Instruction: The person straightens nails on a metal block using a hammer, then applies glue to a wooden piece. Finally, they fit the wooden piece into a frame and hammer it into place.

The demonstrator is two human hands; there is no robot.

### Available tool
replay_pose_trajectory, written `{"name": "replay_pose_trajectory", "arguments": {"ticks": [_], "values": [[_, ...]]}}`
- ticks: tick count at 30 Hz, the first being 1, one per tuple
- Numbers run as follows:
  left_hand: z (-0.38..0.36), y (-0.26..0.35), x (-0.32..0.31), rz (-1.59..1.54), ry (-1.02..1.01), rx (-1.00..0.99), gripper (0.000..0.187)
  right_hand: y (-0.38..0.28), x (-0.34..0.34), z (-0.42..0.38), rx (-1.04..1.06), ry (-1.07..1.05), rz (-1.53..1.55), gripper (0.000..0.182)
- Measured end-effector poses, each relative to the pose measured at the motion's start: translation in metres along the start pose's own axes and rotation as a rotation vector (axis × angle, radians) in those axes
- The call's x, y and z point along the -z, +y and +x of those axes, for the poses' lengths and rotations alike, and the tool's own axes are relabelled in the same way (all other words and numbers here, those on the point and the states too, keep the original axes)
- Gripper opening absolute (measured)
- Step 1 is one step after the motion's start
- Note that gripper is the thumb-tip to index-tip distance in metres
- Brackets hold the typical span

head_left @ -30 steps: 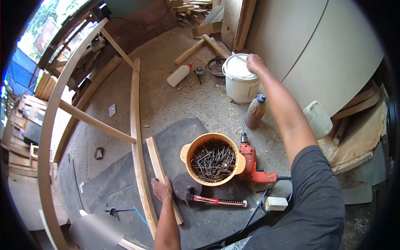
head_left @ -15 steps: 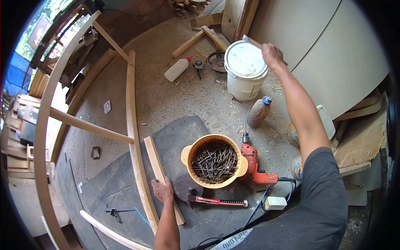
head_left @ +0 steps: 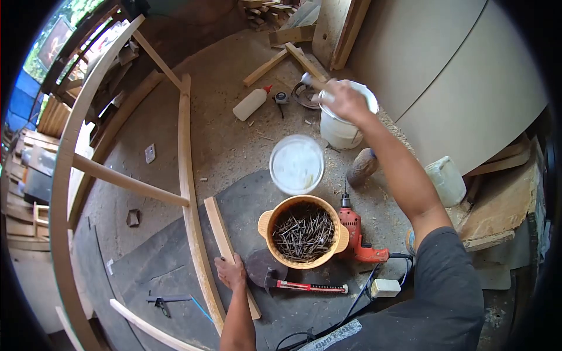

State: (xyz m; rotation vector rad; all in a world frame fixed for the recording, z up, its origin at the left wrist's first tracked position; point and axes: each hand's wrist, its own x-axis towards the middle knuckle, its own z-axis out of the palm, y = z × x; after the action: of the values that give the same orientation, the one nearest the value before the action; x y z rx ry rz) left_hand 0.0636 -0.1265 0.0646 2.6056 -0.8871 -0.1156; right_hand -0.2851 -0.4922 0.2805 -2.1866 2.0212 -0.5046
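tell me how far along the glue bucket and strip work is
Done: the lid is off the bucket and lies on the floor. In hand: the right hand holds a stick over the open bucket; the left hand presses the strip. Left: no glue shows on the strip.
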Motion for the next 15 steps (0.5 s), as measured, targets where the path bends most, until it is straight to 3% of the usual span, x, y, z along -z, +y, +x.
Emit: {"name": "replay_pose_trajectory", "arguments": {"ticks": [3,5,8,15], "values": [[0.001,-0.005,-0.003,-0.005,0.014,-0.008,0.047,0.042,0.017,0.033,-0.04,0.154,0.009,0.036],[0.002,-0.005,-0.005,0.018,0.005,0.018,0.048,0.069,0.01,0.053,0.009,-0.096,-0.315,0.026],[0.002,-0.006,-0.006,0.027,-0.007,0.038,0.048,0.079,-0.029,0.064,0.138,-0.054,-0.488,0.019],[0.001,-0.001,0.0,0.032,-0.008,0.018,0.052,0.075,-0.095,0.075,0.185,-0.192,-0.414,0.02]]}}
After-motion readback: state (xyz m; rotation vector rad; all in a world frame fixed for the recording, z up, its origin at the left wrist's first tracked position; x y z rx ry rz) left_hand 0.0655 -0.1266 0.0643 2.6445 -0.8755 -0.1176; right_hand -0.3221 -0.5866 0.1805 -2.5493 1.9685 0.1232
